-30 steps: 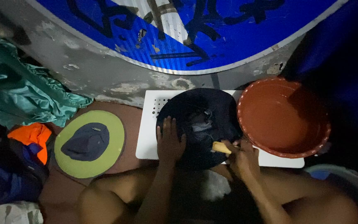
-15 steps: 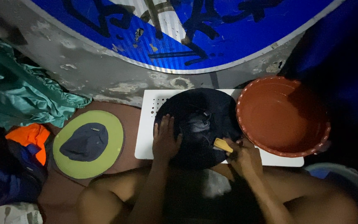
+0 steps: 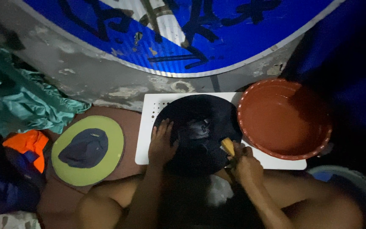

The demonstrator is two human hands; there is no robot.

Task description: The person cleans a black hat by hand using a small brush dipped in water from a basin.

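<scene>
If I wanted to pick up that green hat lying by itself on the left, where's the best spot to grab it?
Probably the wide green brim of the green hat, pinched at its near edge, coming from the person's side. The hat lies flat with its dark blue crown up, and the brim juts out all round, thin and clear of the white board.

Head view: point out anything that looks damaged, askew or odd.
The grey wall behind the white board is patchy, its surface flaking off in spots. The big blue sign leaning against it is chipped and scratched. A teal cloth lies crumpled at the left.
</scene>
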